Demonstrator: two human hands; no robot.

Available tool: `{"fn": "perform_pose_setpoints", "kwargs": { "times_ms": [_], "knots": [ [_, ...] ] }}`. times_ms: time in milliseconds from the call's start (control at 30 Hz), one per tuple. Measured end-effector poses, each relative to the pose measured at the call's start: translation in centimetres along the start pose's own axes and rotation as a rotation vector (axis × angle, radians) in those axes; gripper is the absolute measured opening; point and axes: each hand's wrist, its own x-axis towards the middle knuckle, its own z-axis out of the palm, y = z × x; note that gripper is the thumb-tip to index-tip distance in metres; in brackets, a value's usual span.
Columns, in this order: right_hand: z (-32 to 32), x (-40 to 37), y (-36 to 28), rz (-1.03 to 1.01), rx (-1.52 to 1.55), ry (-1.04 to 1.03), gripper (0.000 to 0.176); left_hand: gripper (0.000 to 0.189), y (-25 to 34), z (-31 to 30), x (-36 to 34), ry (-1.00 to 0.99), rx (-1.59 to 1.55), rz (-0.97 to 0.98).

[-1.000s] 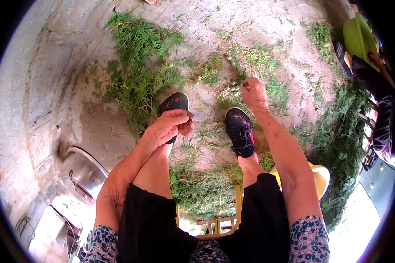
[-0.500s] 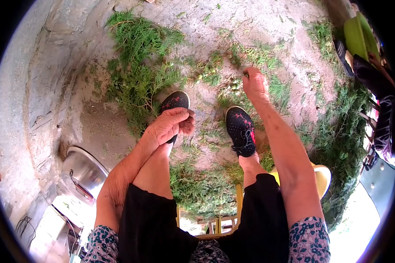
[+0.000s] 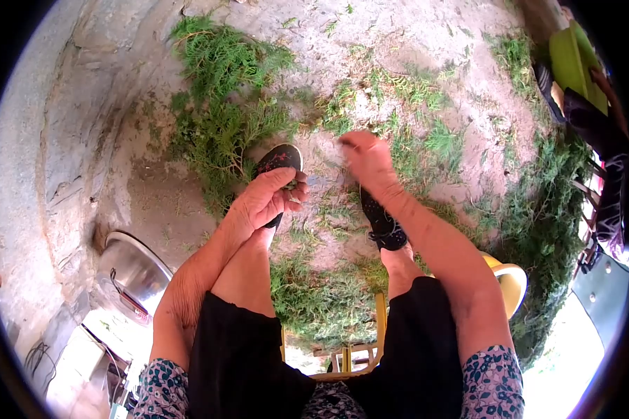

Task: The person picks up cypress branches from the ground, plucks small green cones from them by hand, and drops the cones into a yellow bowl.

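My left hand (image 3: 269,199) is over my left shoe (image 3: 279,159), its fingers curled around a small bit of something dark green that I cannot make out clearly. My right hand (image 3: 369,159), blurred by motion, hovers above the ground just beyond my right shoe (image 3: 381,220), its fingers bent together; whatever they hold is hidden. Left of the shoes lies a heap of green sprigs (image 3: 223,126). Loose green bits (image 3: 398,91) are scattered on the ground past my right hand.
A metal basin (image 3: 129,269) stands at the lower left by the rough wall (image 3: 56,140). A yellow bowl (image 3: 511,286) is beside my right leg. More branches (image 3: 545,230) lie at the right, near another person's dark sleeve (image 3: 594,126) and a green basin (image 3: 573,63).
My right hand has moved left and slightly toward me, nearer my left hand. The fingers of my left hand have loosened slightly and now show something green.
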Motion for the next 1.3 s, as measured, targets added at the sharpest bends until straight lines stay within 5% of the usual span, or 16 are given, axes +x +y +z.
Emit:
{"fn": "perform_pose_setpoints", "kwargs": {
  "times_ms": [33,133,200,300,400,533,867,933,1133,1300],
  "knots": [
    [-0.5,0.8,1.7,-0.036,-0.099,0.117,0.013,0.028,0.0,-0.1,0.0,0.003,0.005,-0.019],
    [-3.3,3.9,2.0,0.063,-0.389,0.026,0.040,0.026,0.0,0.1,-0.1,0.008,0.006,-0.006],
    [-2.7,4.9,3.5,-0.158,-0.714,0.094,0.044,0.026,0.1,0.1,-0.2,0.003,0.018,-0.003],
    [-3.0,5.2,1.6,-0.140,-0.766,-0.045,0.042,0.026,0.0,0.3,-0.3,-0.006,0.029,-0.001],
    [-2.8,5.3,5.5,-0.123,-0.434,-0.063,0.033,0.026,0.1,0.2,-0.4,-0.007,0.027,0.005],
    [-4.8,5.5,6.6,-0.005,-0.108,0.194,0.020,0.026,-0.1,0.0,-0.2,-0.007,0.024,0.005],
    [-3.1,4.6,5.2,0.084,-0.474,-0.076,0.029,0.025,0.0,0.1,-0.2,-0.031,-0.010,0.000],
    [-2.7,3.9,5.1,0.060,-0.611,-0.043,0.017,0.028,0.1,0.4,-0.4,0.002,-0.013,0.007],
    [-2.5,2.7,4.2,-0.026,-0.257,0.068,0.018,0.026,0.0,-0.1,-0.1,-0.036,0.001,0.014],
    [-1.2,2.4,3.9,-0.060,-0.640,-0.100,0.018,0.027,0.0,0.3,-0.3,-0.012,-0.014,0.016]
  ]
}}
